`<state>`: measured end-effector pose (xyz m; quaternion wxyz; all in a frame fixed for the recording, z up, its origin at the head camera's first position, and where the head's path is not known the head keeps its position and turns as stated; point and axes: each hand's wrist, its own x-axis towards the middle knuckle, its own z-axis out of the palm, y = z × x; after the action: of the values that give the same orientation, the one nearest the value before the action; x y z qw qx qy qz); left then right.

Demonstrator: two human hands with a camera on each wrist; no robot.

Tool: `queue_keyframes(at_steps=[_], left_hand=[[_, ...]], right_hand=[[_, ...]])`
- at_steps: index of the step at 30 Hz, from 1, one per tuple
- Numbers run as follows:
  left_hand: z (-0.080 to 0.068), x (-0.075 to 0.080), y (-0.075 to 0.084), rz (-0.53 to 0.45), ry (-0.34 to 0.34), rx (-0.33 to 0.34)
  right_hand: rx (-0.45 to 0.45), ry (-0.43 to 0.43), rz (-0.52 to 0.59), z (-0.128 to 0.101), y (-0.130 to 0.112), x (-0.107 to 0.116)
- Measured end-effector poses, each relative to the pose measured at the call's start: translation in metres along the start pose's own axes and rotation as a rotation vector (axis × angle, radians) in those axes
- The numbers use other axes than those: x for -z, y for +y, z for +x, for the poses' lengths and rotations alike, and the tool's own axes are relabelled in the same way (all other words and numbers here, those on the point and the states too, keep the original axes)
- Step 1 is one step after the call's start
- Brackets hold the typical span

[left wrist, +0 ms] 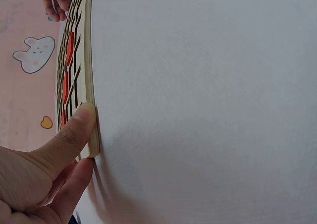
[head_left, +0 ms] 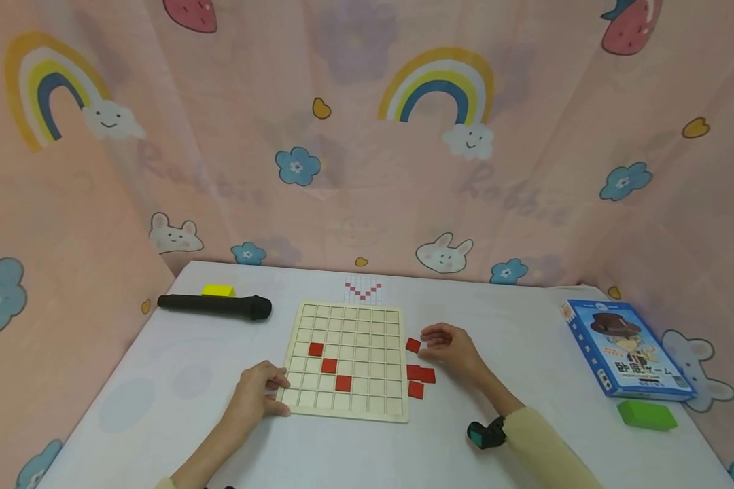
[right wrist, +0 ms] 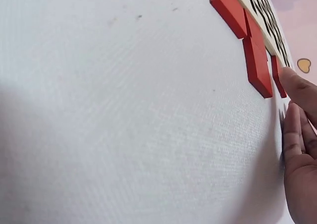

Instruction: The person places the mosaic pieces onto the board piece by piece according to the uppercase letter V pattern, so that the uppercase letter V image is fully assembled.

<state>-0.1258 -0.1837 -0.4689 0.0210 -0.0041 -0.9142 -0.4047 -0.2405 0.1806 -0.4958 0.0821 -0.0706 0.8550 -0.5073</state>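
- Wooden grid board (head_left: 346,361) lay flat at table (head_left: 159,380) centre, three red tiles (head_left: 329,365) seated in a diagonal across its lower left cells.
- Left hand (head_left: 258,397) gripped board's near-left corner, thumb (left wrist: 74,130) pressed on the edge, fingers curled beside it.
- Right hand (head_left: 449,348) rested just right of board, fingers (right wrist: 302,92) touching a loose red tile (head_left: 412,345); pinch or plain touch, couldn't tell.
- Three more loose tiles (head_left: 420,379) clustered nearer, just beside board's right edge.
- Pattern card (head_left: 363,288) sat behind board.
- Black cylinder (head_left: 215,306) and yellow block (head_left: 217,291) far left.
- Blue game box (head_left: 627,349) and green block (head_left: 646,414) well off to the right.
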Motion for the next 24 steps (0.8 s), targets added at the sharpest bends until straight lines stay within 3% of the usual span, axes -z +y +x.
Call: queue_keyframes(at_steps=[17,24], left_hand=[[-0.0005,0.001,0.0032,-0.03,0.004,0.019],[-0.0005,0.0008,0.0025,-0.019,0.001,0.022]], right_hand=[[0.107,-0.086,-0.057,0.0104,0.0027,0.004],[0.116,-0.06,-0.047,0.0086,0.0067,0.0046]])
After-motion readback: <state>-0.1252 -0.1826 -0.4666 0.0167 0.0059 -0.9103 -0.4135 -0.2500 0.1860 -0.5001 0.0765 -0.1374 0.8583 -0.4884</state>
